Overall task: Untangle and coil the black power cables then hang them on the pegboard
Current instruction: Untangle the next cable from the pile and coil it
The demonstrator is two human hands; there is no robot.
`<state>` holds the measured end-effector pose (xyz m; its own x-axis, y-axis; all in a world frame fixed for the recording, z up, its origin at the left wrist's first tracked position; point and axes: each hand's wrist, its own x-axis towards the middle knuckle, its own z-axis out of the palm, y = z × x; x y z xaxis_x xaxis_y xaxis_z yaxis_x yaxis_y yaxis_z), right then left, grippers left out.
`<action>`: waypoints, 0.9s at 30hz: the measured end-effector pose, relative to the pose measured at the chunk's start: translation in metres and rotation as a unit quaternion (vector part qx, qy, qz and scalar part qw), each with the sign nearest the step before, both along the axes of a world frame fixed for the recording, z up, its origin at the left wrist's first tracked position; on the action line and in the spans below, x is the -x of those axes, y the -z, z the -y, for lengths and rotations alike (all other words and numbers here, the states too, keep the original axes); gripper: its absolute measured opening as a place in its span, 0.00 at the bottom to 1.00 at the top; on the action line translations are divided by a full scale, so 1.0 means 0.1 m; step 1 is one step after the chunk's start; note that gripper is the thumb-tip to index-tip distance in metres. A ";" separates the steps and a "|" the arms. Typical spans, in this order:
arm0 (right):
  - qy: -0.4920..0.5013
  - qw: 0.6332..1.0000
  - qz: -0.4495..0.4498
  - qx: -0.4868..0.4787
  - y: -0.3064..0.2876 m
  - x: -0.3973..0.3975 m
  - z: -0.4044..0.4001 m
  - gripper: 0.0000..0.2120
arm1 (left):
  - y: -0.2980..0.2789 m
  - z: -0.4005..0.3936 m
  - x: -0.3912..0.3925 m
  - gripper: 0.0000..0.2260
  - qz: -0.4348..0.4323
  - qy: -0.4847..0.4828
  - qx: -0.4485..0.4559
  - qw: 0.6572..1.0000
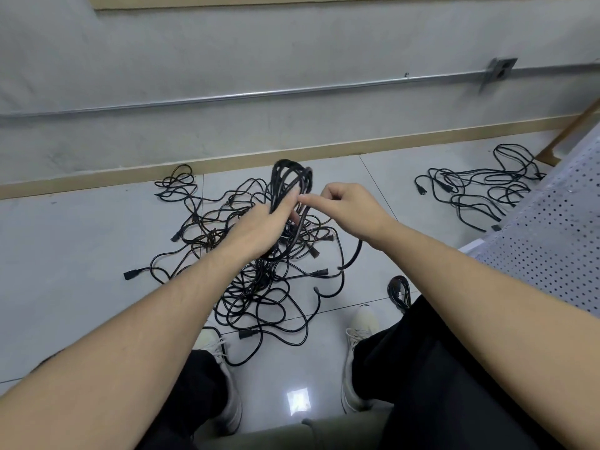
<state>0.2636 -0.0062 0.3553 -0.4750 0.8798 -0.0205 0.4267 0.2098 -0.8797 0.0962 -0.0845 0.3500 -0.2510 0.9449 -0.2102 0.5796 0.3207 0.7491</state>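
While a coiled black cable (pixel 292 190) is gripped by the left hand (pixel 263 225) above the floor tangle (pixel 259 287), its loose strand is pinched by the right hand (pixel 344 206) fingers.

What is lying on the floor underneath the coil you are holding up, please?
Under the coil, held in the left hand, lies the big tangled pile of cables with several plugs on the tiled floor. Both hands and forearms cover the pile's middle.

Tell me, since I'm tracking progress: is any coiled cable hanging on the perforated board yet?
No. The perforated board at right shows no cable on it; the only coil being wound is in the left hand.
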 end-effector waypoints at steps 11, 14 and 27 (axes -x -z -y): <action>-0.080 0.982 0.011 0.174 0.03 -0.21 -0.06 0.16 | 0.03 0.00 0.09 0.16 -0.091 -0.021 0.032 0.995; -0.076 0.992 -0.010 0.097 0.03 -0.23 -0.06 0.15 | 0.02 0.01 0.17 0.16 -0.079 -0.038 0.041 0.995; 0.083 0.962 -0.223 0.131 0.01 0.10 0.02 0.11 | 0.03 0.05 -0.16 0.15 0.260 0.077 0.017 0.962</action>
<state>0.2532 -0.0081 0.3545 -0.3417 0.9365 -0.0792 0.0028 -0.0833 -0.9965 0.1126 -0.0892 0.3474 0.0399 0.9528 -0.3009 0.1712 0.2902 0.9415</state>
